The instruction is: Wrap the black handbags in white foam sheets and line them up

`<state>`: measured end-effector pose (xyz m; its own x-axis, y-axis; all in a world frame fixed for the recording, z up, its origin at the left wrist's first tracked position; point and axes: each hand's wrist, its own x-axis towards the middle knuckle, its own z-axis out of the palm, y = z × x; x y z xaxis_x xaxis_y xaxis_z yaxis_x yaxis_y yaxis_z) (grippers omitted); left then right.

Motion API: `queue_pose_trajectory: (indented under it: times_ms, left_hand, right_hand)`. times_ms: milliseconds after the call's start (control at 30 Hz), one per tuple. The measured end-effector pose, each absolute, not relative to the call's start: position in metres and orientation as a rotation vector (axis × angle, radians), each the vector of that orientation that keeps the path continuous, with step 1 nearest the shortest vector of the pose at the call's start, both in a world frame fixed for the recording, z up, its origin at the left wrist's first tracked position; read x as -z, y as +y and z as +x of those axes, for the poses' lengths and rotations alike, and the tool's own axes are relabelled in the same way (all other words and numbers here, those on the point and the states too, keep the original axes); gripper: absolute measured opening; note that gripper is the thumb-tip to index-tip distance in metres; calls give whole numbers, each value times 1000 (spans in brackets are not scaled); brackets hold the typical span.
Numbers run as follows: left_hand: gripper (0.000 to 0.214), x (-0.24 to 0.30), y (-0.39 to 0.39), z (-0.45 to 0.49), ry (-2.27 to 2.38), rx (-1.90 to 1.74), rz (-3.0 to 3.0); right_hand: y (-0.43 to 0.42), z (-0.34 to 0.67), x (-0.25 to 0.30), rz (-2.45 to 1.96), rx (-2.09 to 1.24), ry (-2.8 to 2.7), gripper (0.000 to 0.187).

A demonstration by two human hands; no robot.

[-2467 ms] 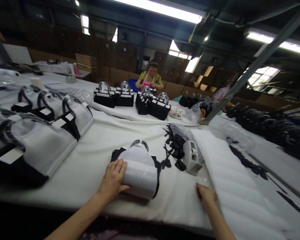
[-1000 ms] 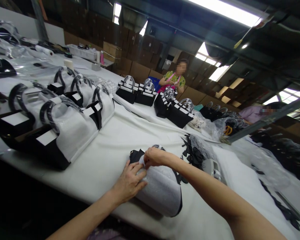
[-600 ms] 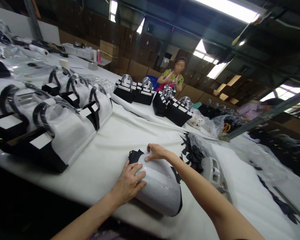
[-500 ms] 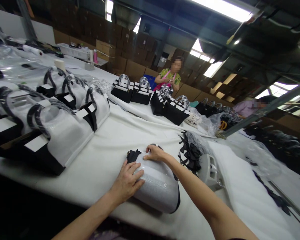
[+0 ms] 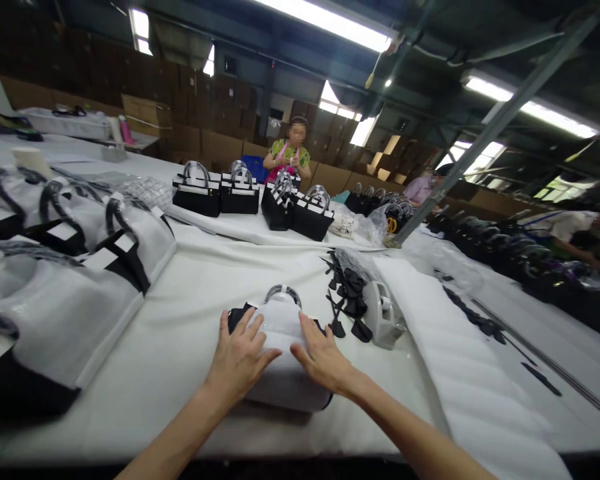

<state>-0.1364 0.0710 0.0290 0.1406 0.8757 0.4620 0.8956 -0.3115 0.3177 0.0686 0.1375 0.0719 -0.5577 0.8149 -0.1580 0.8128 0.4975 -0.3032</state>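
Note:
A small black handbag wrapped in white foam sheet (image 5: 283,333) lies on the white table (image 5: 195,320) right in front of me, its wrapped handle pointing away. My left hand (image 5: 237,360) lies flat on the wrap's left side with the fingers spread. My right hand (image 5: 323,357) rests flat on the right side, fingers stretched out. Both palms press on the foam; neither hand grips anything.
Wrapped bags (image 5: 70,267) are lined up at the left. A tape dispenser (image 5: 384,313) and black straps (image 5: 349,293) lie right of the bag, beside a foam sheet roll (image 5: 460,373). Black handbags (image 5: 250,197) stand farther back, where a person (image 5: 290,152) works. More people are at the right.
My right hand has come back from the bag's top near the handle and now lies flat on its right side. The view has swung right. My left hand stays on the wrap.

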Motion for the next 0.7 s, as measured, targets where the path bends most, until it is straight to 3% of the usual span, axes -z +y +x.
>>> queue_pose_trajectory:
  times_ms: [133,200,500,600,700]
  left_hand:
    - [76,-25,87,-123,-1996,755,-2381]
    - [86,-21,92,-122,-2111,676,-2464]
    - [95,-47,92,-125,-2327,571,-2598]
    - [97,-40,89,-129,-2487,841,-2485]
    - [102,-28,91,-145,-2838,1506,-2154]
  right_hand:
    - [122,75,-38,-1341,-221,-2902,77]
    - [131,80,-22,-1266,-108,-2891,71]
    - [159,93,11,-1040,236,-2766,64]
    - [153,97,12,-1072,266,-2673,63]
    - [147,99,15,-1196,184,-2511,66]
